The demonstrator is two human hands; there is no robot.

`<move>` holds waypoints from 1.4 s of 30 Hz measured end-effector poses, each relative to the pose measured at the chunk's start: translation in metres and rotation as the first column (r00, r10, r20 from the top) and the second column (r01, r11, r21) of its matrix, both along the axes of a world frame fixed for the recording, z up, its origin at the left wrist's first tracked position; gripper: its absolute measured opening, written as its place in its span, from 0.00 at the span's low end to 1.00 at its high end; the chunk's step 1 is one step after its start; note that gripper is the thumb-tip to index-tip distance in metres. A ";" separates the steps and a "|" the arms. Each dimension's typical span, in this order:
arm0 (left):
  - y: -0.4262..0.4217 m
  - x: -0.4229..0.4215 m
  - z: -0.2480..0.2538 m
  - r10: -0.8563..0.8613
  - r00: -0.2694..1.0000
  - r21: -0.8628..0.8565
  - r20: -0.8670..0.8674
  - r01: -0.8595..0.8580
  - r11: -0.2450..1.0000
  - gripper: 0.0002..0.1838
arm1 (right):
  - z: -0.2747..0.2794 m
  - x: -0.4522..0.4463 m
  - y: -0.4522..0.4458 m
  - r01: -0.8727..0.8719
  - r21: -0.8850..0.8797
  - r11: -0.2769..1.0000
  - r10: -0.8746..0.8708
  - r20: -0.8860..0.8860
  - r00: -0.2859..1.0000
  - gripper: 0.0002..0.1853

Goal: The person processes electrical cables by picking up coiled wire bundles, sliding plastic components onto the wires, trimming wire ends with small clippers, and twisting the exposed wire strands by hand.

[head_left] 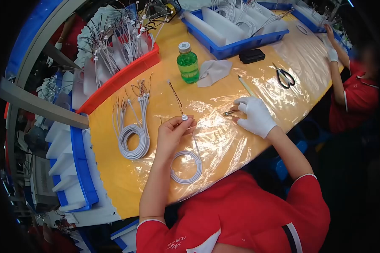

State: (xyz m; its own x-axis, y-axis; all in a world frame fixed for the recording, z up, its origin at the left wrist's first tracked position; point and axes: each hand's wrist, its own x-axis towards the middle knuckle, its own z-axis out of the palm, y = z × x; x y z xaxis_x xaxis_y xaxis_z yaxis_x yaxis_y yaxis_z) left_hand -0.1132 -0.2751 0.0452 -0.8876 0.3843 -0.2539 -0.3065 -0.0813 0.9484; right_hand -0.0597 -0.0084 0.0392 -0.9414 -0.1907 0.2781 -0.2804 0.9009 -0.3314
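Note:
My bare left hand pinches a small white cable fitting between thumb and fingers. Twisted brown-and-dark wires stick up from that fitting. Below it, the grey-white cable coil lies on the table beside my left wrist. My right hand, in a white glove, is closed around a small tool with a metal tip; the glove hides most of it. To the left lies a bundle of coiled cables with bare wire ends spread out, apart from my hands.
A red bin of cables stands back left, a blue tray at the back. Nearby are a green bottle, cloth, black case, black-handled scissors and a pale pen-like stick. A co-worker's arm is at right.

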 end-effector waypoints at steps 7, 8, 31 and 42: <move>0.007 0.009 0.000 0.013 0.994 -0.028 -0.105 -0.016 0.999 0.12 | 0.002 0.000 -0.019 0.042 -0.117 0.992 -0.055 -0.105 0.993 0.13; 0.007 0.010 0.000 0.016 0.994 -0.010 -0.107 -0.017 1.000 0.12 | 0.003 -0.002 -0.020 0.061 -0.047 0.997 -0.063 -0.045 0.997 0.12; 0.008 0.012 -0.004 -0.101 0.983 -0.079 -0.151 0.090 0.993 0.12 | 0.052 -0.008 -0.069 -0.257 -0.244 0.935 0.175 -0.312 0.934 0.14; 0.010 0.013 -0.006 -0.097 0.960 -0.165 -0.262 0.055 0.985 0.12 | 0.054 -0.008 -0.070 -0.256 -0.247 0.935 0.177 -0.304 0.936 0.14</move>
State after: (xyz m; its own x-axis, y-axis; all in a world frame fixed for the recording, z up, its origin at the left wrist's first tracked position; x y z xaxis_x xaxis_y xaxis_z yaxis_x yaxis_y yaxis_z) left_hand -0.1001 -0.2656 0.0389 -0.9008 0.4283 -0.0717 -0.0384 0.0860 0.9956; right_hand -0.0682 -0.0788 0.0929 -0.7656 -0.2585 0.5891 -0.5732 0.6900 -0.4420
